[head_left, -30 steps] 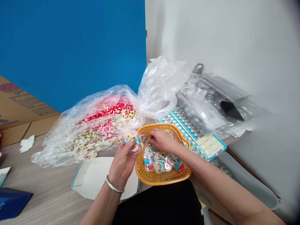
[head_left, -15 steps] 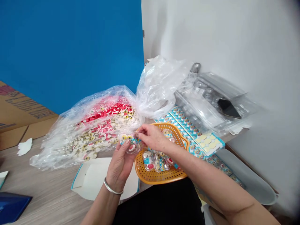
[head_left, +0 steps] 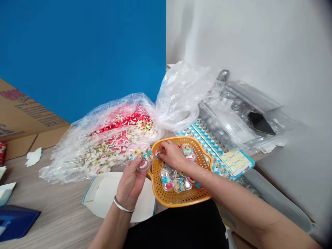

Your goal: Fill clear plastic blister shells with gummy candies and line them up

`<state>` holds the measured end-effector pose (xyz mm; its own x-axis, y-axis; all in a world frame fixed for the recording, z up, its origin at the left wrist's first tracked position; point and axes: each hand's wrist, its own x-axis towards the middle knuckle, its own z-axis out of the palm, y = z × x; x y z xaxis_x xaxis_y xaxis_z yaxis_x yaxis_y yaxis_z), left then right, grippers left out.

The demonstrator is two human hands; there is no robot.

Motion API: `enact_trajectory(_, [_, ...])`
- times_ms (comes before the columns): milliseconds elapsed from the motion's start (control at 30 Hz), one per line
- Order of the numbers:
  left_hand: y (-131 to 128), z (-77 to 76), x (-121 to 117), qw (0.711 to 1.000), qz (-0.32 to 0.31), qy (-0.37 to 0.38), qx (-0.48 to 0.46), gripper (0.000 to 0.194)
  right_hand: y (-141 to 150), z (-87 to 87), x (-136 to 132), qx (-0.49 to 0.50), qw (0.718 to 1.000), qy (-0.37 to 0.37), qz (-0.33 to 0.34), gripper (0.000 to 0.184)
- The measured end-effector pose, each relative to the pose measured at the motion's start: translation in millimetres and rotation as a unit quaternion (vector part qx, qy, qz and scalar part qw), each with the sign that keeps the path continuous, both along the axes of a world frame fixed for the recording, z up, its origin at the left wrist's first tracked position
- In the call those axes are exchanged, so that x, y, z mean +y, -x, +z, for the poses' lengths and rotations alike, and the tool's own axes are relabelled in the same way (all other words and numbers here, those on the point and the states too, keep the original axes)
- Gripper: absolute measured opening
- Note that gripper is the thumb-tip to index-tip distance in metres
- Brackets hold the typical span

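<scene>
Head view: left hand (head_left: 131, 185) grips clear case (head_left: 140, 158); right fingers (head_left: 163, 147) over orange basket (head_left: 181, 203): grip unclear.

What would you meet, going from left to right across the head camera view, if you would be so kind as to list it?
Cardboard box → clear plastic bag of small red, white and yellow pieces → orange perforated basket → clear plastic trays

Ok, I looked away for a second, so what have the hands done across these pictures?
The right hand went left to the clear container in the left hand, then came back over the orange basket, now above its left side. The left hand keeps holding the container; the containers in the basket look unmoved.
</scene>
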<state>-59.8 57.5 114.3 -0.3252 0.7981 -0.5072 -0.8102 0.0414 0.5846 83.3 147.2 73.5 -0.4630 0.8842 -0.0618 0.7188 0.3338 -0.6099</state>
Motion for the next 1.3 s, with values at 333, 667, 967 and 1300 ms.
enact_trajectory(333, [0.4, -3.0, -1.3, 0.998, -0.034, -0.056, 0.018, 0.013, -12.3, 26.0, 16.5, 0.263, 0.956, 0.128, -0.014, 0.02])
enact_trajectory(667, [-2.3, 0.4, -6.9, 0.997, -0.055, -0.046, 0.018, 0.014, -17.4, 48.1, -5.3, -0.011, 0.997, 0.057, 0.044, 0.017])
enact_trajectory(967, [13.1, -5.4, -20.0, 0.996, -0.071, -0.044, -0.008, 0.012, -22.5, 23.0, -23.3, -0.196, 0.978, -0.01, 0.076, 0.02])
enact_trajectory(1300, [42.0, 0.8, -69.5, 0.988, -0.142, -0.059, 0.003, 0.033, 31.1, 61.7, -80.0, 0.182, 0.98, 0.079, -0.019, 0.011])
